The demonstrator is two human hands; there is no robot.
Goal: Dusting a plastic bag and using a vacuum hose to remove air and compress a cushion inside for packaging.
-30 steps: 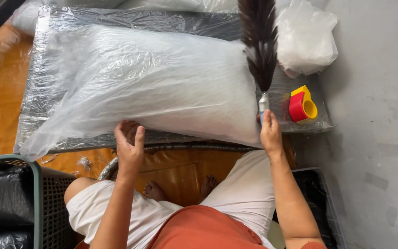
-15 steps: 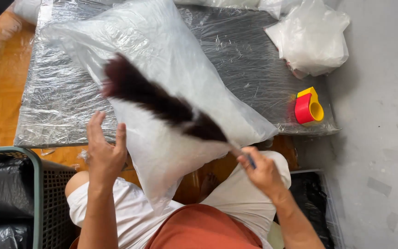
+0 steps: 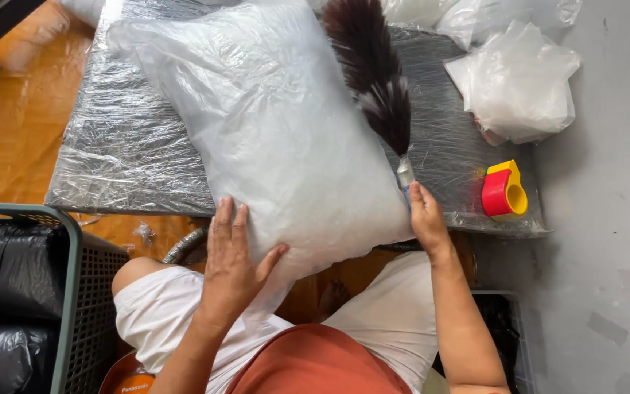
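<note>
The plastic-wrapped pillow [image 3: 271,138] overhangs the counter's [image 3: 111,175] near edge and could slide off toward the lap, since only a flat palm steadies it. The left hand [image 3: 231,266] lies open, fingers spread, on the pillow's near corner. The right hand [image 3: 426,219] grips the handle of a dark feather duster [image 3: 373,80] lying against the pillow's right side.

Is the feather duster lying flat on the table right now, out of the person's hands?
No. The right hand grips the feather duster by its handle, holding it against the bagged pillow.
</note>
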